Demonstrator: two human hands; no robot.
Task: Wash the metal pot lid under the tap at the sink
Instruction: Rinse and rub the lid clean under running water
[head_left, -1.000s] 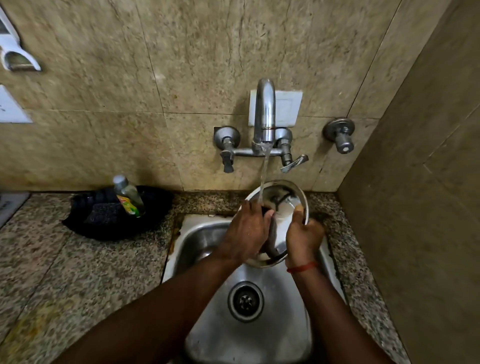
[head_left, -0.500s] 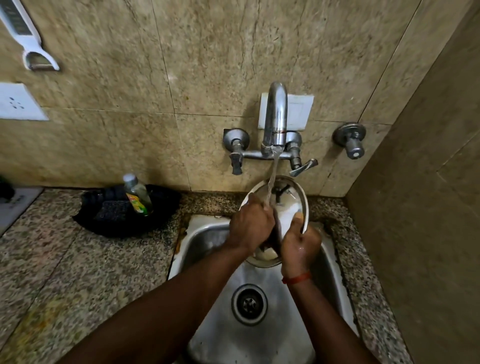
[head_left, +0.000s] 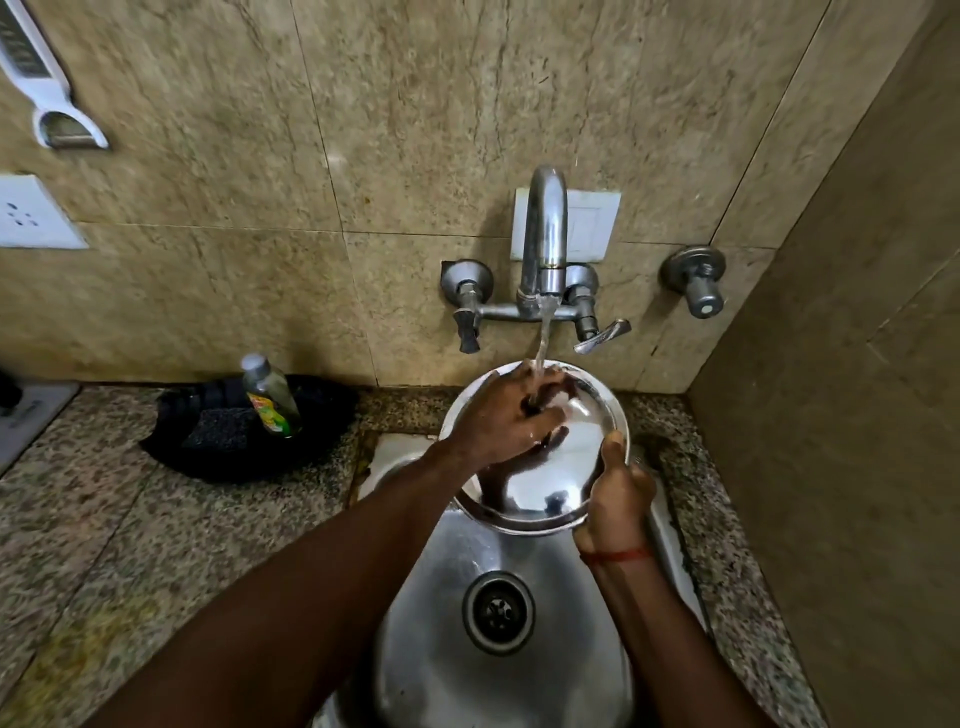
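Note:
The round metal pot lid (head_left: 550, 488) is held tilted above the back of the steel sink (head_left: 457, 670), its shiny face toward me. My right hand (head_left: 615, 493) grips its right rim, thumb on the edge. My left hand (head_left: 506, 418) lies flat on the lid's upper face with fingers spread around a small dark part near the middle. Water runs from the wall tap (head_left: 543, 249) onto my left fingers and the lid's top.
A black tray (head_left: 311, 441) with a scrub pad (head_left: 218, 428) and a dish-soap bottle (head_left: 270, 395) sits on the granite counter (head_left: 104, 545) left of the sink. A separate wall valve (head_left: 696, 280) is at the right. The side wall stands close on the right.
The lid has turned to face me more fully. My left hand slid up to its top under the stream, and my right hand moved to the right rim.

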